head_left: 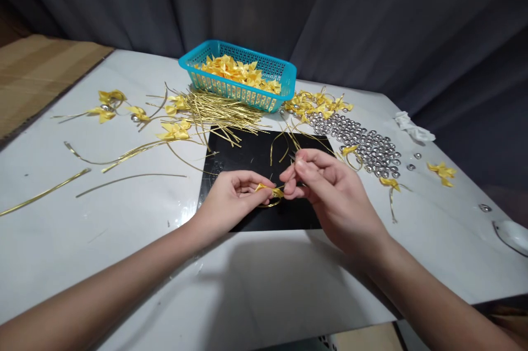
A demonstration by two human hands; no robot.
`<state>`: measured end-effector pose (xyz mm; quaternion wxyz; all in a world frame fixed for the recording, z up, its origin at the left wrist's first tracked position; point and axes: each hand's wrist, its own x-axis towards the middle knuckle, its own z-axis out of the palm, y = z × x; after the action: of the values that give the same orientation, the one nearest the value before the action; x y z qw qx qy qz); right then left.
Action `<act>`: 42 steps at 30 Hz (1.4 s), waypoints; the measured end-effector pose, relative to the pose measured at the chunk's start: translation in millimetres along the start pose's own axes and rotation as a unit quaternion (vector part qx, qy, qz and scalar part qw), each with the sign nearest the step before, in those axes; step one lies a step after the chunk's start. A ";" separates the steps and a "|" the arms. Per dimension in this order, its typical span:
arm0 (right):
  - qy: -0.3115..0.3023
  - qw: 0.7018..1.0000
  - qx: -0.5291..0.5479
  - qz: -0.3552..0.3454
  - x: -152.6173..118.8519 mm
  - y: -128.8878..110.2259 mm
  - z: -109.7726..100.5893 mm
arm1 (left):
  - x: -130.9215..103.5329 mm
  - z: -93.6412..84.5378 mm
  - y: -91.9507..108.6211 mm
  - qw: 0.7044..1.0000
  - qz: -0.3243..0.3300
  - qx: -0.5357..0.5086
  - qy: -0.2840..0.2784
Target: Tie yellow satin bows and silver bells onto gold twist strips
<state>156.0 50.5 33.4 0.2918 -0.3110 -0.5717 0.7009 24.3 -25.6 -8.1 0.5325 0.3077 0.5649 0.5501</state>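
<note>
Over the black mat [251,155], my left hand [231,191] pinches a small yellow ribbon flower [275,192] between thumb and fingers. A loop of gold cord [270,205] hangs just below the flower. Close beside it on the right, my right hand [330,186] is closed, thumb pressed to the fingers. A thin dark tip [292,157] shows at these fingertips, too small to name. The right fingers come very near the flower; whether they touch it is hidden. Loose gold cords [284,142] lie on the mat behind the hands.
A blue basket [235,87] of yellow ribbon pieces [235,69] stands at the back. Before it lies a pile of gold cords [223,111]. Silver beads [371,147] spread at the right, near finished-looking yellow flowers [313,102]. A crumpled white item [413,126] lies far right.
</note>
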 end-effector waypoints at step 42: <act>-0.019 0.997 0.033 0.071 -0.3 -15.4 -3.1 | -0.1 2.0 -6.6 0.996 0.027 0.078 0.020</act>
<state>159.4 54.9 48.2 0.2404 -0.3279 -0.5300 0.7442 27.8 -26.5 -13.9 0.4800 0.3528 0.6081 0.5246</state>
